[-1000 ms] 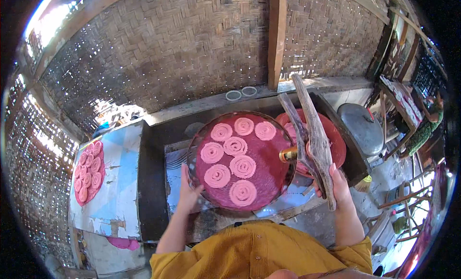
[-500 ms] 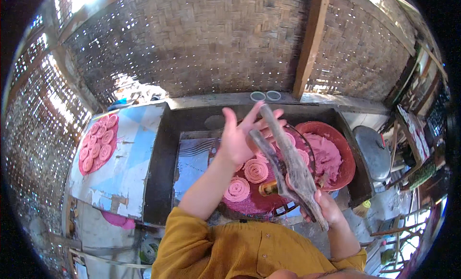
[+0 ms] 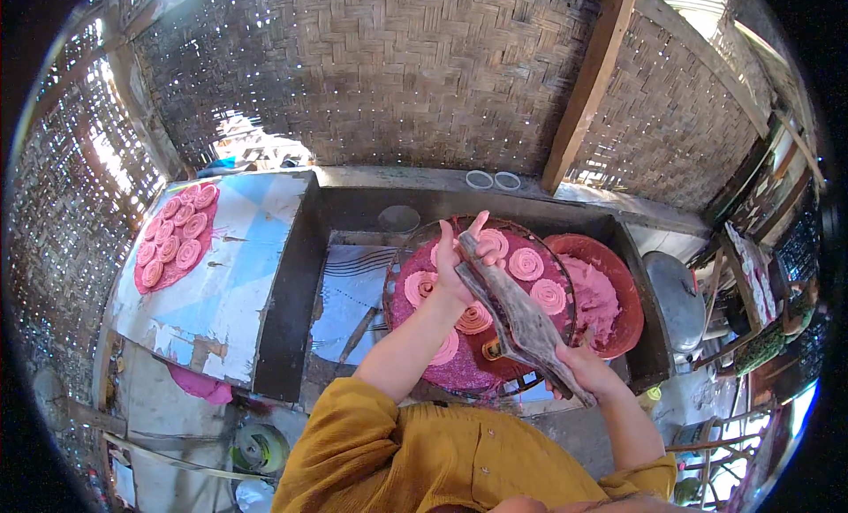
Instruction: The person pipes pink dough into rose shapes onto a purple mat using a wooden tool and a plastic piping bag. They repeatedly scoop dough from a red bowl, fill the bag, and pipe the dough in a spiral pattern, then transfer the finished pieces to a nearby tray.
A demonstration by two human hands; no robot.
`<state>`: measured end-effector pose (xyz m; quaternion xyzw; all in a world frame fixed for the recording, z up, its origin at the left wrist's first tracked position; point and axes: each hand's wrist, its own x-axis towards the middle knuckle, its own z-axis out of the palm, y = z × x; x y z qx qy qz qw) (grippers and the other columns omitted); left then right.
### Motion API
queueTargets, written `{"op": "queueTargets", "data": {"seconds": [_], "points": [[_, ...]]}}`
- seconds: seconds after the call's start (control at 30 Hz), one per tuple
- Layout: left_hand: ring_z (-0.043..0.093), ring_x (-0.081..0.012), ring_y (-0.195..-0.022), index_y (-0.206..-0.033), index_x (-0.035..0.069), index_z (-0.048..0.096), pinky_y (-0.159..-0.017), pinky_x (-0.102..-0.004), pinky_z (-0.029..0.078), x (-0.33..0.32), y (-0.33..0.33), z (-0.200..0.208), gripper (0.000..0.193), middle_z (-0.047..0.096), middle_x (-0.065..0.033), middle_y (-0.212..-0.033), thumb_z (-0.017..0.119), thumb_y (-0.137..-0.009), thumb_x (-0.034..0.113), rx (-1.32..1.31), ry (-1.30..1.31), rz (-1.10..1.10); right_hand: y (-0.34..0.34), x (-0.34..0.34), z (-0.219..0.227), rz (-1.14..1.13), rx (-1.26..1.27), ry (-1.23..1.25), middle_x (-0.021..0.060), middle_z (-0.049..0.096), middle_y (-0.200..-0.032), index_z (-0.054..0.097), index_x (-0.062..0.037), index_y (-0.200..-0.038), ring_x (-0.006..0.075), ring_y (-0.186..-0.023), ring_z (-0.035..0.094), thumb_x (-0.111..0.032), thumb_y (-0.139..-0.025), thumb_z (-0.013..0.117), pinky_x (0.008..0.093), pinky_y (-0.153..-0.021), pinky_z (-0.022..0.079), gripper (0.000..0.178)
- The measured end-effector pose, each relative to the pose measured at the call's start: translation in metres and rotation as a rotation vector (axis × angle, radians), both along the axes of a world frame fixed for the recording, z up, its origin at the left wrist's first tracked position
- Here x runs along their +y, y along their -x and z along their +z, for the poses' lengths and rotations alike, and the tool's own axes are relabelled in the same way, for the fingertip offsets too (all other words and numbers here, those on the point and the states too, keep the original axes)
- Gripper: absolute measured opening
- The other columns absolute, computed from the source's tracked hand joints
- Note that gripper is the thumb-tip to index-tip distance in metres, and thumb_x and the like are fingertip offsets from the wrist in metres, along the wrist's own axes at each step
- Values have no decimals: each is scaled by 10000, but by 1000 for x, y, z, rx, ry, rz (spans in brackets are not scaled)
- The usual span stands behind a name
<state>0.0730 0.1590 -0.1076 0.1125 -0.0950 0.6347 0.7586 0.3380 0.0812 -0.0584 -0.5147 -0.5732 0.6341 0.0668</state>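
A wooden hand press [image 3: 530,323] with two long, weathered arms slants between my hands over a round tray. My right hand [image 3: 585,372] grips its near end. At the far end my left hand [image 3: 458,264] is round the tips of the arms, some of its fingers behind the wood. A brass-coloured fitting [image 3: 492,347] shows at the press's left side. Beneath, the round tray [image 3: 565,335] is lined with purplish-pink mesh and bears several pink dough coils [image 3: 527,263]; the press and my hands hide part of them.
At the right, a red basin [image 3: 629,328] holds pink dough [image 3: 594,292]; a lidded metal pot [image 3: 676,292] stands beyond it. More coils lie on pink mesh on a worn blue-white board [image 3: 252,288] at the left. Two white rings [image 3: 493,180] rest on the back ledge.
My left hand has come from open beside the press onto its far end. The press's two arms have moved closer together and lower. The view has shifted slightly.
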Motion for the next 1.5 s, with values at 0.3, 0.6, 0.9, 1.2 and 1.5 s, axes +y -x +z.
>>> {"op": "queueTargets", "data": {"seconds": [0.3,0.6,0.9,1.2,1.5], "points": [[479,-154,-530,-1220,189,472,-645,-373,446,-13,-5,11,691,433,24,-529,329,-784,705,-11,-57,27,-6,-12,26,29,-118,-167,70,591,-597,608,8,-747,147,-475,555,-455,-881,459,275,-449,432,504],[473,-154,-519,-1205,161,479,-635,-374,437,-37,-6,44,689,416,10,-511,255,-818,686,-1,-230,70,-16,-26,46,55,-68,-237,52,573,-592,612,22,-804,122,-507,551,-421,-850,519,275,-454,438,455],[457,-139,-484,-1195,175,502,-626,-348,413,-53,-8,70,700,397,22,-492,225,-819,696,25,-280,80,-25,-38,56,97,-57,-258,65,576,-610,589,27,-793,123,-504,545,-424,-840,527,264,-459,442,459],[431,-132,-464,-1188,138,505,-603,-330,395,-46,7,94,733,393,22,-495,231,-812,705,31,-363,158,-1,-36,70,32,-81,-441,40,541,-540,603,21,-795,110,-483,534,-405,-800,587,265,-445,414,426],[418,-114,-430,-1117,162,544,-559,-309,387,-62,-17,83,713,365,36,-455,213,-807,712,54,-245,124,-18,-54,74,40,-166,-356,46,565,-549,608,1,-827,131,-499,578,-434,-795,576,277,-483,462,437]]}}
